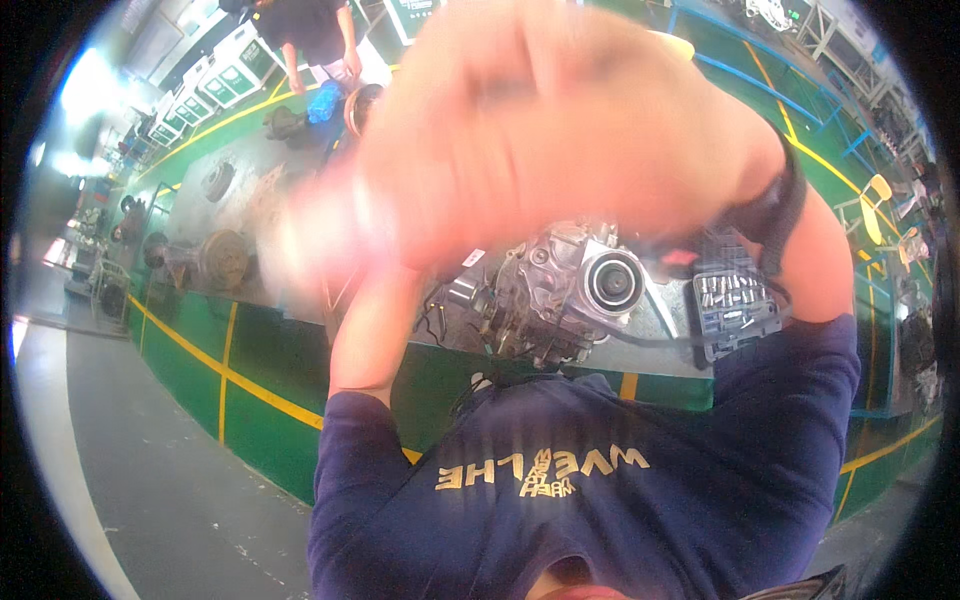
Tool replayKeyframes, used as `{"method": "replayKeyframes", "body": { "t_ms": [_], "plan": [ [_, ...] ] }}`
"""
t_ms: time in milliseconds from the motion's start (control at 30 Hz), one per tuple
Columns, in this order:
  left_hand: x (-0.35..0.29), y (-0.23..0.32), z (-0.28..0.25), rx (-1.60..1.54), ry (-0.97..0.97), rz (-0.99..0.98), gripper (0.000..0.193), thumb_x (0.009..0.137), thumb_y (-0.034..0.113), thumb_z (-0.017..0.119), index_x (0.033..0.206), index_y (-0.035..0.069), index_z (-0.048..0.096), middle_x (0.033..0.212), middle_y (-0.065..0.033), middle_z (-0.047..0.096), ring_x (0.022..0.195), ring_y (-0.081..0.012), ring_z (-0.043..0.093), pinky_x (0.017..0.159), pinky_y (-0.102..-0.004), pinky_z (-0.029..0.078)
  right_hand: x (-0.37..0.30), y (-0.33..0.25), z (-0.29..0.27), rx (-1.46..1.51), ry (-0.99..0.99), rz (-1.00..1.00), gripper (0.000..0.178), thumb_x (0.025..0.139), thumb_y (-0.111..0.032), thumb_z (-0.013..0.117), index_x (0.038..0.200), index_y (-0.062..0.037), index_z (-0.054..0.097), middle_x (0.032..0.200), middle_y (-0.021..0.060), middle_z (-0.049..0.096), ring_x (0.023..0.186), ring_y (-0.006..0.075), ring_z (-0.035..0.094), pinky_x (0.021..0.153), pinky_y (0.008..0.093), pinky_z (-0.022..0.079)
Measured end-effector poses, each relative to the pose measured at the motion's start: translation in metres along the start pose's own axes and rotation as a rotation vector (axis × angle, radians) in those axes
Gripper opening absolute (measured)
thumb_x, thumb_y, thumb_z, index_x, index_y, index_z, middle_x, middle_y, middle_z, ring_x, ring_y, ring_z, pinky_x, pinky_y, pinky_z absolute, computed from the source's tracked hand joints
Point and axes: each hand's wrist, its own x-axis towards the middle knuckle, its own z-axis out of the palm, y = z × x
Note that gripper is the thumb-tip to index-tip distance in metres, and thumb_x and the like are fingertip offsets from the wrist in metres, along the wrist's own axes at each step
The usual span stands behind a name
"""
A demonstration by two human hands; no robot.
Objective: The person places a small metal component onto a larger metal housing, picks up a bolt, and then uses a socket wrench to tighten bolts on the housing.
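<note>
My right hand is raised very close to the camera and smeared by motion, with a black band round its wrist. My left forearm rises from the lower left into the same blur, where its hand merges with the right one. Neither hand's fingers can be read, nor whether anything is in them. Below and beyond them, on a metal bench, stands a silver engine or gearbox assembly with a round ringed opening. To its right lies an open socket set case with rows of metal sockets.
Heavy round metal parts lie on the bench at left. A blue item is farther back. Another person stands beyond the bench. Blue rails and yellow chairs are at right. Yellow lines cross the green floor.
</note>
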Motion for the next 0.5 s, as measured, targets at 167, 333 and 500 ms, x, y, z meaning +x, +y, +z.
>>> {"method": "replayKeyframes", "body": {
  "t_ms": [167,333,500],
  "plan": [
    [-0.031,-0.070,-0.028,0.024,0.171,-0.034,0.041,0.079,0.026,0.089,0.108,0.003,0.070,0.094,-0.0040,0.072,0.089,-0.0139,0.066,0.084,-0.0312,0.053,-0.015,0.036,-0.022,0.722,0.497,0.138,0.042,0.111,-0.030,0.043,0.075,-0.0113,0.053,0.062,-0.0042,0.037,0.054,0.0097,0.032,0.052,0.0266,0.029],
    [-0.085,-0.164,-0.054,-0.025,0.345,-0.304,0.026,0.093,0.021,0.078,0.104,0.000,0.069,0.095,-0.0042,0.072,0.086,-0.0088,0.067,0.078,-0.0259,0.053,-0.031,-0.024,0.014,0.402,0.353,0.209,0.051,0.110,-0.052,0.037,0.073,-0.0157,0.040,0.062,-0.0034,0.034,0.055,0.0121,0.033,0.053,0.0282,0.033],
    [-0.090,-0.177,-0.022,0.066,0.228,-0.261,0.027,0.093,0.025,0.075,0.103,0.000,0.071,0.092,-0.0071,0.073,0.088,-0.0141,0.068,0.080,-0.0325,0.053,0.030,0.014,-0.023,0.069,0.263,0.362,0.039,0.112,-0.029,0.041,0.080,-0.0082,0.045,0.075,0.0013,0.042,0.071,0.0155,0.044,0.068,0.0314,0.039]
  ]
}}
